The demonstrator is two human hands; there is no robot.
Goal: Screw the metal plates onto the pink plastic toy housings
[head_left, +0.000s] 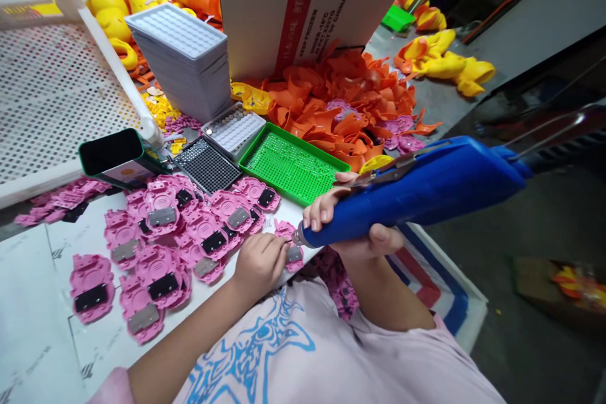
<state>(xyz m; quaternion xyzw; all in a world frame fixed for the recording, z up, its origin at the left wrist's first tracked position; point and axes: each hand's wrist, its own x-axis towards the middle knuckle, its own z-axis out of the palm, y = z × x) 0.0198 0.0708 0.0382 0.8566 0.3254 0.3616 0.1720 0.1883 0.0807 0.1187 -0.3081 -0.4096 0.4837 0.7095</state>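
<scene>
A blue electric screwdriver [379, 208] lies across my right hand [364, 233], whose fingers wrap round its body near the front end. Its tip points left at my left hand [262, 259]. The fingers of that hand are pinched together right at the bit; what is between them is too small to make out. Just under the tip, a pink plastic plate [295, 256] with a grey cover rests on the table, partly hidden by my left hand. To the left lie several more pink plates [163, 274], some with black covers and some with grey ones, overlapping in a heap.
Beyond the hands are a green perforated tray [288, 167], a black gridded tray [208, 167], a stack of white trays [184, 63] and a dark open container [118, 158]. Orange parts [341, 95] pile against a carton [312, 6]. A white perforated crate [61, 76] stands left.
</scene>
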